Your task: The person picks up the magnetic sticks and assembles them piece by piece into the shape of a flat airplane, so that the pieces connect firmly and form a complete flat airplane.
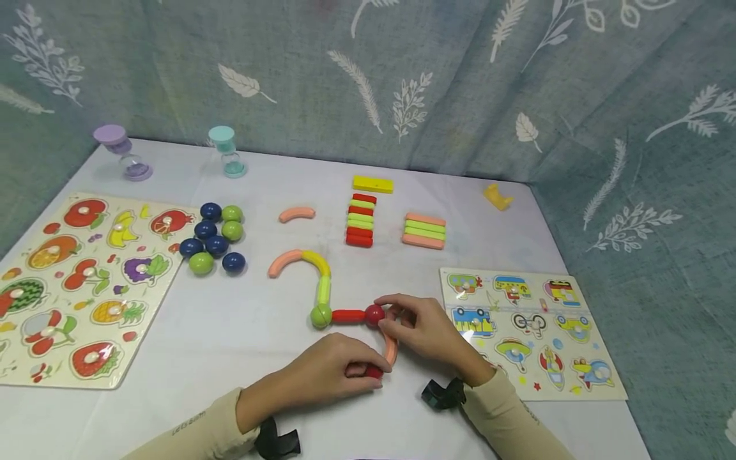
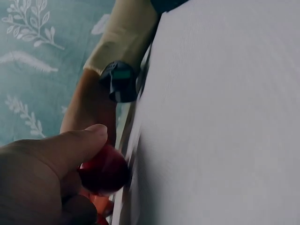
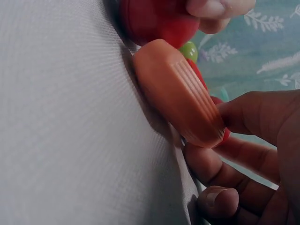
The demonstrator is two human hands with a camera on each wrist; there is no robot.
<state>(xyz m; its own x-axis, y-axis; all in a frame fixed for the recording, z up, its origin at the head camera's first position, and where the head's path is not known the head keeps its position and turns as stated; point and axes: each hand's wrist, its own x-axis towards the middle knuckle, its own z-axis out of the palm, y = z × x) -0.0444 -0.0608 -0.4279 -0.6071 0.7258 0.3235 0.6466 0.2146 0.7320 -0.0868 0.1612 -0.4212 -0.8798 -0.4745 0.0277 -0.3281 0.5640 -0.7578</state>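
My left hand [image 1: 324, 369] pinches a red ball [image 2: 105, 169] low over the white tabletop. My right hand [image 1: 428, 327] holds a curved orange stick [image 3: 180, 93] between thumb and fingers; one end of the stick lies close to the left hand's ball. Beside the right fingertips sits another red ball [image 1: 374, 315], joined to a straight red stick [image 1: 348, 317]. That stick runs left to a green ball [image 1: 321, 315]. From there a green stick [image 1: 324, 291], a curved yellow stick [image 1: 317, 260] and a curved orange-pink piece [image 1: 284, 262] form a hook shape.
A fruit puzzle board [image 1: 152, 294] lies left, a vehicle puzzle board [image 1: 546, 338] right. Blue and green balls [image 1: 216, 246] cluster beside the fruit board. Stick rows [image 1: 360, 220], a yellow block [image 1: 372, 184], a loose curved stick [image 1: 297, 214] and two hourglasses [image 1: 234, 167] stand farther back.
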